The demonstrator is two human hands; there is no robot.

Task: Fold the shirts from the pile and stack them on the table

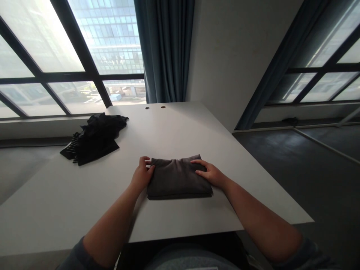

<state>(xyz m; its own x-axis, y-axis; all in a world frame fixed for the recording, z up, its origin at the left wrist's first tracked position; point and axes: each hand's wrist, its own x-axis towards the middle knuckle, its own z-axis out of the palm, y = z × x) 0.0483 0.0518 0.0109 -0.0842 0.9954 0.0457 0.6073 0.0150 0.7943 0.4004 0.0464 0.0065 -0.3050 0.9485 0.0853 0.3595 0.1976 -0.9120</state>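
A dark grey folded cloth [178, 178], perhaps a garment, lies in a flat rectangle on the white table in front of me. At its left edge, my left hand [142, 174] is curled with the thumb on the fabric and the fingers around the upper left corner. My right hand [211, 173] rests on the upper right part, forefinger and thumb stretched out and apart on top of the fabric. The cloth's upper right corner sticks up slightly. Its top surface has soft creases near the far edge.
A crumpled black pile of fabric [98, 137] with white-striped parts lies at the table's far left. Two round cable holes sit near the back edge of the white table [174, 131]. Beyond are windows, a blue curtain [165, 52] and a wall column [225, 56].
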